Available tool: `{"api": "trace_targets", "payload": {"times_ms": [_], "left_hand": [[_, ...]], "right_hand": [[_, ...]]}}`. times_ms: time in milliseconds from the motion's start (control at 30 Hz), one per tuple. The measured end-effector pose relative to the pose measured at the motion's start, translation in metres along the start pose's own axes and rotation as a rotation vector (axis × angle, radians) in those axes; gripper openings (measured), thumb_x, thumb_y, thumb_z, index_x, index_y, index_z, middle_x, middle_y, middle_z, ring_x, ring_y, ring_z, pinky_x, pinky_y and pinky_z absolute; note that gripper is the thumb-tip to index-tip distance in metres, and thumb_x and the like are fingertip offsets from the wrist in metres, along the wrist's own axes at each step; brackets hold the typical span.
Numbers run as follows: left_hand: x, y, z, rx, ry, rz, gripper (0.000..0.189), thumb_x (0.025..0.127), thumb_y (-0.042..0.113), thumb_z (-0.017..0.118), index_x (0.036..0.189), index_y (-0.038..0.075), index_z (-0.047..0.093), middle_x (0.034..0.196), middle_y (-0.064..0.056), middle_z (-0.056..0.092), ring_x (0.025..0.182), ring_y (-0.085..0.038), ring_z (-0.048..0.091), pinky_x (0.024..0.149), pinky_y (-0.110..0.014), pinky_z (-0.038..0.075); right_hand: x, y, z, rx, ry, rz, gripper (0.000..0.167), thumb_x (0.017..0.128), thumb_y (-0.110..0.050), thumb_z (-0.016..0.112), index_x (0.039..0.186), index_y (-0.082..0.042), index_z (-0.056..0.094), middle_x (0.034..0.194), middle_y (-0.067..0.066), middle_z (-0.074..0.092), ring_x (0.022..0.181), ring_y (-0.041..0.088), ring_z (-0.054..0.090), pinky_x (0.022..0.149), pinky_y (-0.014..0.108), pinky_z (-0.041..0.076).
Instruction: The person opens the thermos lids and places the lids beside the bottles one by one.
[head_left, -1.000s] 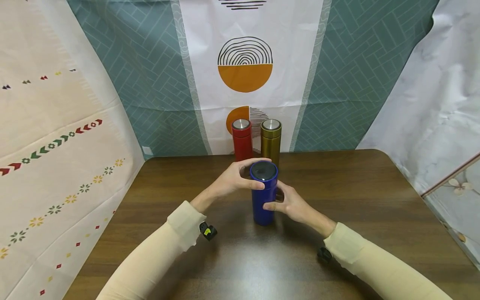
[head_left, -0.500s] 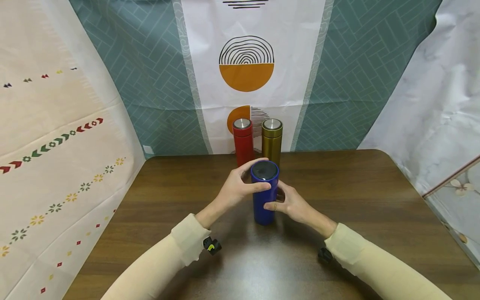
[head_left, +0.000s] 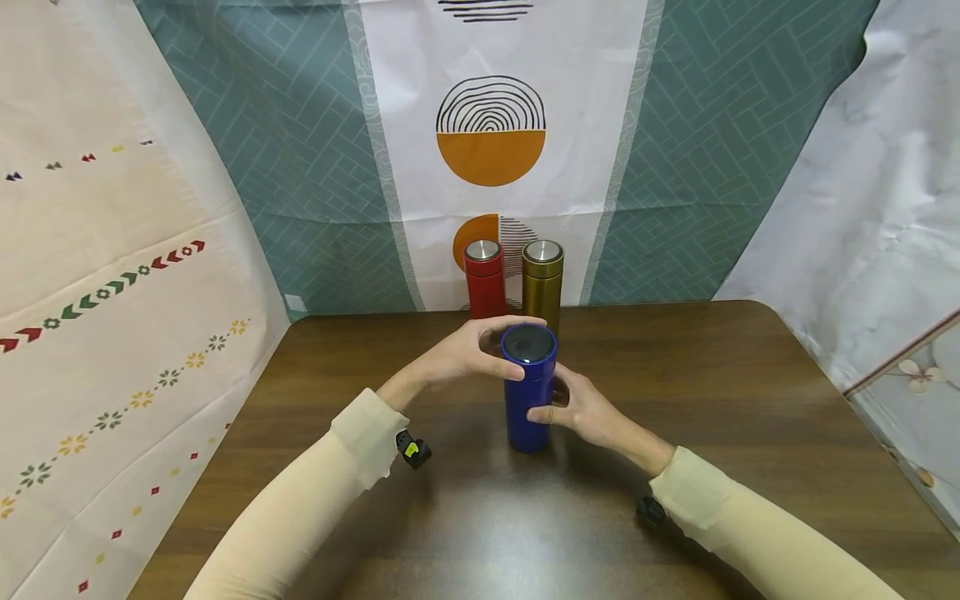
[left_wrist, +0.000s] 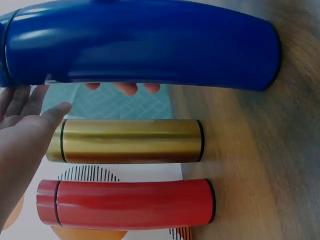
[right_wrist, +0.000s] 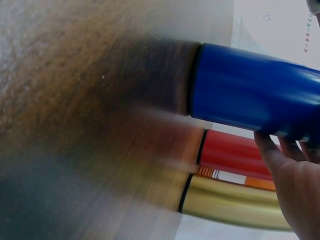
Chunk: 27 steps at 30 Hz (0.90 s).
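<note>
A blue thermos flask [head_left: 527,417] with a black-topped lid stands upright on the brown wooden table. My left hand [head_left: 474,350] grips the lid from the left, thumb across the near side and fingers round the back. Lower down, my right hand [head_left: 585,407] holds the body from the right, its thumb in front and its other fingers mostly hidden behind. In the left wrist view, fingertips of the right hand peek out along the edge of the blue thermos flask [left_wrist: 150,45]. The right wrist view shows its dark base [right_wrist: 196,80] at the tabletop.
Behind the blue flask stand a red thermos flask [head_left: 486,283] and a gold thermos flask [head_left: 542,287], both with silver-topped lids, near the back edge of the wooden table [head_left: 675,358]. A patterned cloth [head_left: 491,50] hangs behind them.
My left hand's thumb first slid right across the lid, then back left, with the wrist swinging down and up again. My right hand and the blue thermos flask's body stayed in place.
</note>
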<state>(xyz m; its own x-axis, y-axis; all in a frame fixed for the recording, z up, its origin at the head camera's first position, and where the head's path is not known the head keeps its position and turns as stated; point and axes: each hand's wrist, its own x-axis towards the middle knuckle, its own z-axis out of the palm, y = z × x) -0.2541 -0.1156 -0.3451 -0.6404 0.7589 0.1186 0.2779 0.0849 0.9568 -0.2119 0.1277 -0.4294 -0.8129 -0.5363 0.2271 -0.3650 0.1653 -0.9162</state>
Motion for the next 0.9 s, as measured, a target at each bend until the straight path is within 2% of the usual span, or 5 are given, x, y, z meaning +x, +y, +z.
{"api": "trace_targets", "payload": {"times_ms": [233,400,667,767,900], "left_hand": [[-0.002,-0.005,0.006,0.025,0.060,0.022,0.066,0.090,0.023,0.080,0.152,0.022,0.055,0.147,-0.023,0.057,0.138,-0.039,0.050,0.110,-0.055,0.045],[-0.006,-0.005,0.018,-0.008,0.168,0.031,0.063,0.091,0.019,0.081,0.149,0.023,0.058,0.144,-0.012,0.063,0.138,-0.027,0.053,0.115,-0.056,0.038],[-0.012,-0.005,0.041,-0.041,0.328,0.075,0.066,0.091,0.019,0.082,0.151,0.016,0.055,0.141,-0.013,0.065,0.132,-0.029,0.059,0.113,-0.047,0.044],[-0.014,-0.003,0.041,-0.027,0.314,0.062,0.067,0.091,0.023,0.082,0.152,0.018,0.054,0.141,-0.012,0.064,0.133,-0.028,0.058,0.114,-0.048,0.043],[-0.013,0.000,0.028,-0.015,0.215,0.011,0.068,0.091,0.025,0.081,0.153,0.023,0.052,0.146,-0.008,0.060,0.139,-0.026,0.052,0.116,-0.054,0.039]], "right_hand": [[0.000,-0.002,0.002,0.016,0.002,0.000,0.071,0.092,-0.015,0.080,0.152,0.000,0.045,0.142,0.019,0.061,0.130,0.038,0.059,0.110,0.061,0.044],[-0.001,-0.003,0.002,0.011,0.008,-0.001,0.071,0.093,-0.015,0.080,0.152,-0.001,0.044,0.142,0.019,0.061,0.130,0.038,0.060,0.110,0.060,0.044],[-0.001,-0.002,0.002,0.013,0.015,-0.011,0.069,0.092,-0.015,0.081,0.150,-0.001,0.046,0.138,0.017,0.063,0.127,0.036,0.061,0.109,0.058,0.046],[-0.001,-0.002,0.002,0.005,0.011,-0.010,0.069,0.092,-0.016,0.081,0.150,-0.002,0.046,0.138,0.016,0.064,0.128,0.035,0.061,0.109,0.058,0.046],[-0.001,-0.001,0.001,-0.006,0.006,-0.006,0.069,0.093,-0.018,0.080,0.151,-0.002,0.046,0.139,0.016,0.063,0.130,0.035,0.059,0.110,0.060,0.045]]}}
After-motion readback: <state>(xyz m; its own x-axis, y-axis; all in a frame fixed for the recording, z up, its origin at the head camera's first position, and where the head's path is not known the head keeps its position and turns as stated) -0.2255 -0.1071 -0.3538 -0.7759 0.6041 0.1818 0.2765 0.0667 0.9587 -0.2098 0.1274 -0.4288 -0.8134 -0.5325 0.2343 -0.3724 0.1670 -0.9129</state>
